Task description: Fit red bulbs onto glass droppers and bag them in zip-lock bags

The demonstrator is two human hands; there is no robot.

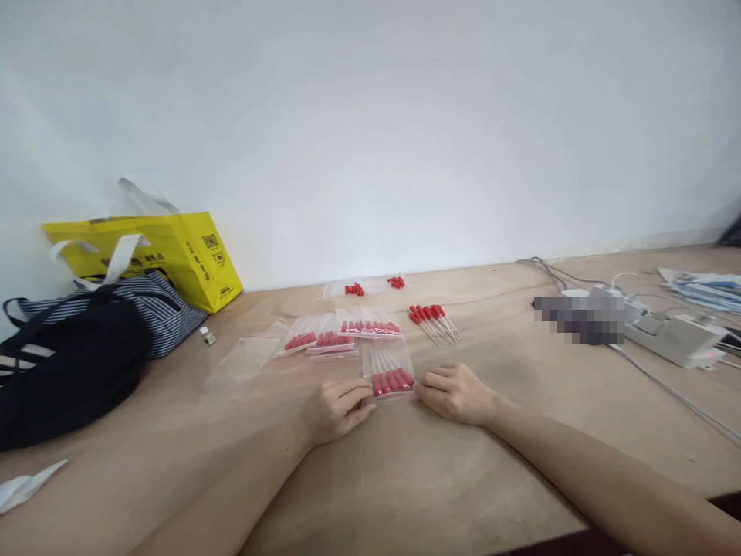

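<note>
A clear zip bag [387,358] lies flat on the table in front of me, with several red-bulbed droppers [394,381] inside, bulbs toward me. My left hand [341,409] pinches the bag's near left corner. At its near right corner, the fingers of my right hand [455,394] are closed on the edge. Just beyond are more filled zip bags [370,323], partly overlapping, their red bulbs also toward me. Flat zip bags [243,361] with no droppers showing lie to the left. Loose droppers [434,323] rest side by side at the right, bulbs pointing away.
Against the wall lies another clear bag [333,289] with red bulbs [354,289] on it. A yellow bag [214,262], a striped bag [174,309], a black bag [75,363] and a small bottle [207,335] stand left. Right are a power strip [665,340] and cables [677,390].
</note>
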